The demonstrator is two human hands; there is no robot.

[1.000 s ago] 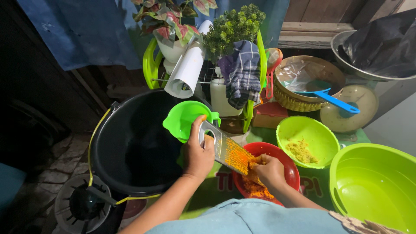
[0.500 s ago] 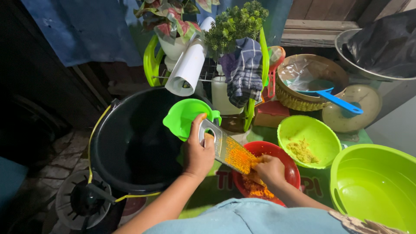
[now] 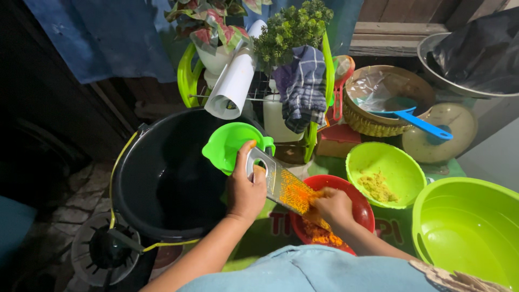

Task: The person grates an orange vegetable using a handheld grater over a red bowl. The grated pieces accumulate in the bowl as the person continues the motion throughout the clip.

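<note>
My left hand [image 3: 246, 189] grips the upper end of a flat metal grater [image 3: 278, 181], which slants down over a red bowl [image 3: 359, 208]. My right hand [image 3: 332, 205] presses a small orange piece against the grater's lower part; the piece is mostly hidden under my fingers. Orange gratings coat the grater and lie heaped in the red bowl.
A large black bucket [image 3: 167, 173] with a yellow handle stands on the left, a green scoop [image 3: 232, 146] at its rim. A small green bowl [image 3: 386, 173] holds yellow gratings. A big green basin [image 3: 467, 230] sits at the right. Behind are a dish rack with a cloth [image 3: 303, 86], plants and a basket.
My right hand has slid a little along the grater over the red bowl. My left hand has kept its hold on the grater's top.
</note>
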